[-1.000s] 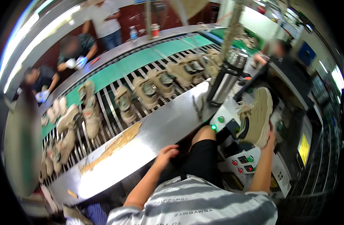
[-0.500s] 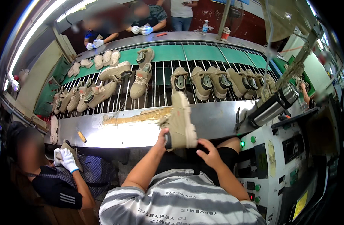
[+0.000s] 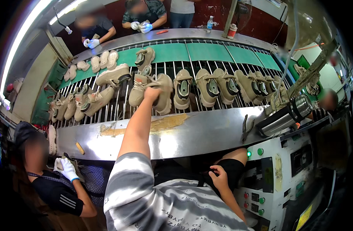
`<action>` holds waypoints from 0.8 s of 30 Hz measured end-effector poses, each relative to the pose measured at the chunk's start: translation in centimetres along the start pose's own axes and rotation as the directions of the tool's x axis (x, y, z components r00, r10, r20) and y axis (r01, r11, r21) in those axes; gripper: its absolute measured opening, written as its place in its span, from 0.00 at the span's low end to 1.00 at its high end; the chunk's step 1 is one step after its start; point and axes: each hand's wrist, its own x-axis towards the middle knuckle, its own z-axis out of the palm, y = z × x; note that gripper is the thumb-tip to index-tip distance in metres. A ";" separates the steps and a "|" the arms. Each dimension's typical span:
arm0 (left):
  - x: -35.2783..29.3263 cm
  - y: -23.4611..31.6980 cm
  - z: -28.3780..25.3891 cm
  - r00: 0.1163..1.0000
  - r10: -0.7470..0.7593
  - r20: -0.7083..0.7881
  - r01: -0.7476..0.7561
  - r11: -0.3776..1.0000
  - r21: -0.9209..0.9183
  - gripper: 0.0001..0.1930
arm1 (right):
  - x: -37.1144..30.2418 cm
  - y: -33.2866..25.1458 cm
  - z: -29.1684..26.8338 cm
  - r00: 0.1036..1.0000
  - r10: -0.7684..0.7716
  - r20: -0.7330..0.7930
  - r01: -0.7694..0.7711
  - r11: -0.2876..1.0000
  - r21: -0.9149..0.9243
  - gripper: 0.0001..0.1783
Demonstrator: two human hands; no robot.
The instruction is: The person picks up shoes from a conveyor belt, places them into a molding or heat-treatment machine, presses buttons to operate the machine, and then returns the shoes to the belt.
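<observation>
Rod conveyor [image 3: 170, 53]: metal bars with a green strip along the far side, bearing beige shoes.
Metal ledge [image 3: 207, 129]: shiny, along the conveyor's near edge, patched with brown tape [image 3: 166, 123].
Control panel [image 3: 270, 148]: white, right of the lap, with coloured buttons.
Steel flask [image 3: 278, 121]: tilted, at the ledge's right end.
Held shoe [image 3: 165, 94]: beige, at the bars, between a laced shoe [image 3: 138, 89] and a dark-collared shoe [image 3: 182, 90]; whether it bears on the bars cannot be told.
Left hand [image 3: 152, 93]: fingers bent, gripping the held shoe's left side.
Right hand [image 3: 219, 177]: half-curled near the black shorts [image 3: 235, 168], nothing visible in its grasp.
</observation>
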 end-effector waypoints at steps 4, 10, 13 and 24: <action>0.3 -5.1 0.9 0.977 -0.033 0.211 0.172 0.710 -0.683 0.28 | 0.4 1.2 -0.6 0.995 -0.002 -0.104 0.009 0.998 0.065 0.10; -2.3 -8.9 -1.9 0.998 0.062 -0.022 -0.060 0.720 -0.691 0.09 | 5.3 2.9 1.4 0.994 -0.015 -0.106 0.015 1.000 -0.002 0.04; 2.7 -7.9 -4.4 0.984 0.100 -0.146 -0.177 0.568 -0.804 0.10 | 11.2 -0.3 2.9 0.966 -0.257 -0.032 0.247 0.950 -0.192 0.04; 30.8 -5.8 -0.3 0.937 0.339 -0.089 -0.325 0.748 -0.579 0.45 | 18.8 -0.3 9.7 0.852 -0.413 0.321 0.522 0.717 -0.462 0.10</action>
